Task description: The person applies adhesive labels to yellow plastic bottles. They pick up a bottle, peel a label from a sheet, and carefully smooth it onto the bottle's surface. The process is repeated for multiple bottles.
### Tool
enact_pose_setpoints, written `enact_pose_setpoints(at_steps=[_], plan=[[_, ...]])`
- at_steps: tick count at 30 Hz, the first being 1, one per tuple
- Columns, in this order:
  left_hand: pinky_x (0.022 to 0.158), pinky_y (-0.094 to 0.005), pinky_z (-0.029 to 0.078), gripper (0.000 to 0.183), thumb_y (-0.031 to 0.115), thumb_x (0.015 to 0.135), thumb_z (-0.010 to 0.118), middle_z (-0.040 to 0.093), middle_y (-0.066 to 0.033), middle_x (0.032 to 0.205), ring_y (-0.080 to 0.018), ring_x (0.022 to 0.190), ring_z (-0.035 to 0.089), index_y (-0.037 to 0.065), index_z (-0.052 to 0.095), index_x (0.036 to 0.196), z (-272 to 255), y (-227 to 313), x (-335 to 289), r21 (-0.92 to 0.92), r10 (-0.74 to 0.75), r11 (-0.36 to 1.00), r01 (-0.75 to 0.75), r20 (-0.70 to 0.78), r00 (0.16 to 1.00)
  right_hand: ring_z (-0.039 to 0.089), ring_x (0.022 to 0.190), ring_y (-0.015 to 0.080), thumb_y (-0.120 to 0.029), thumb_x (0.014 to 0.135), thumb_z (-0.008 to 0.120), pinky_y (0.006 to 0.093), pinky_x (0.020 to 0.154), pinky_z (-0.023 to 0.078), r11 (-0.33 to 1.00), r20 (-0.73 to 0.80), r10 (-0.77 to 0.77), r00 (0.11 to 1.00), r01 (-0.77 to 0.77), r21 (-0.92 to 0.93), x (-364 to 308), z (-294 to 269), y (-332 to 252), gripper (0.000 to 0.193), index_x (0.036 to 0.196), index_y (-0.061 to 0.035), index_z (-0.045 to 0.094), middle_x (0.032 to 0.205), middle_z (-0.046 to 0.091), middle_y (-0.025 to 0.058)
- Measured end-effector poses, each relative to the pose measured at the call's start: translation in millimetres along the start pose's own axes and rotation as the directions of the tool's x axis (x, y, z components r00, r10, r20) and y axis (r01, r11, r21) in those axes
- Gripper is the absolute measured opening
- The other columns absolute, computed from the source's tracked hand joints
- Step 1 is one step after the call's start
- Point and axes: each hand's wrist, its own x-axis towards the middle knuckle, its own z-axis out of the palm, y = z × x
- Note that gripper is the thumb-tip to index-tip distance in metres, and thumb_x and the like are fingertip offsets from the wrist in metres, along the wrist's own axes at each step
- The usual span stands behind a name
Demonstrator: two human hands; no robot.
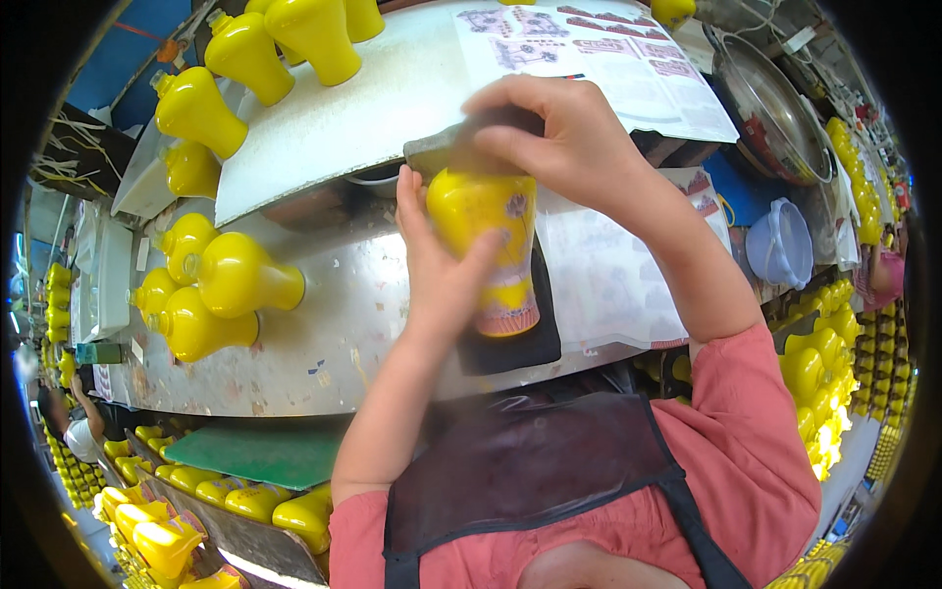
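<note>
A yellow vase (476, 211) with purple floral decals and a pink patterned band round its foot stands in front of me over a black pad (543, 339). My left hand (437, 270) is wrapped round its side, thumb across the front. At the vase's top, my right hand (549, 128) is closed on a flat dark grey piece (429, 149), a cloth or a soft pad; blur hides which. This piece covers the vase's shoulder and neck.
Several plain yellow vases (245, 275) lie or stand on the metal table (343, 344) at left. More stand on the raised white board (392, 88). Decal sheets (608, 59) lie at the back right, near a metal basin (770, 108) and a light blue bucket (780, 245).
</note>
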Motion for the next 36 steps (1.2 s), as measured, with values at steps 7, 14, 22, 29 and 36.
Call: enact_pose_setpoints(at_steps=[7, 14, 22, 29, 36], plan=[[0.117, -0.0404, 0.036, 0.063, 0.025, 0.092, 0.069, 0.041, -0.0165, 0.146, -0.0304, 0.136, 0.045, 0.002, 0.047, 0.146, 8, -3, 20, -0.233, -0.063, 0.971, 0.058, -0.012, 0.998, 0.071, 0.090, 0.0371, -0.013, 0.090, 0.071, 0.0424, 0.080, 0.057, 0.930, 0.091, -0.174, 0.981, 0.194, -0.313, 8, 11, 6, 0.021, 0.107, -0.0023, 0.071, 0.096, 0.073, 0.0181], [0.119, -0.0413, 0.031, 0.056, 0.038, 0.105, 0.053, 0.042, -0.0178, 0.145, -0.0303, 0.138, 0.041, -0.001, 0.047, 0.145, 10, -16, 19, -0.201, 0.073, 0.976, -0.079, -0.038, 0.997, 0.071, 0.090, 0.0381, -0.018, 0.092, 0.068, 0.0437, 0.082, 0.057, 0.904, 0.102, -0.127, 0.987, 0.158, -0.398, 13, 15, 13, 0.023, 0.109, -0.0027, 0.072, 0.098, 0.073, 0.0191], [0.114, -0.0379, 0.038, 0.051, 0.035, 0.111, 0.042, 0.047, -0.0156, 0.145, -0.0272, 0.132, 0.050, 0.000, 0.044, 0.148, 8, -13, 14, -0.295, 0.071, 0.952, -0.087, -0.065, 0.995, 0.069, 0.072, 0.0297, -0.015, 0.089, 0.070, 0.0404, 0.064, 0.055, 0.817, -0.203, -0.479, 0.854, 0.348, -0.460, -21, 20, 17, 0.016, 0.104, -0.0139, 0.075, 0.079, 0.068, 0.0108], [0.107, -0.0370, 0.046, 0.063, 0.053, 0.109, 0.046, 0.051, -0.0158, 0.140, -0.0242, 0.125, 0.054, 0.009, 0.034, 0.153, 10, -8, 15, -0.355, -0.068, 0.931, 0.083, 0.055, 0.996, 0.070, 0.097, 0.0283, -0.012, 0.080, 0.078, 0.0389, 0.080, 0.060, 0.784, 0.306, -0.573, 0.760, 0.618, -0.068, -104, 19, -2, 0.020, 0.099, -0.0127, 0.073, 0.100, 0.069, 0.0101], [0.115, -0.0430, 0.039, 0.065, 0.042, 0.109, 0.045, 0.041, -0.0206, 0.151, -0.0312, 0.138, 0.045, 0.008, 0.022, 0.160, 8, -21, 5, -0.241, 0.028, 0.970, -0.030, -0.012, 1.000, 0.062, 0.082, 0.0062, -0.010, 0.102, 0.060, 0.0219, 0.075, 0.051, 0.796, -0.022, 0.431, 0.902, -0.369, 0.480, -95, 0, 0, 0.013, 0.109, -0.0044, 0.070, 0.098, 0.068, 0.0011]])
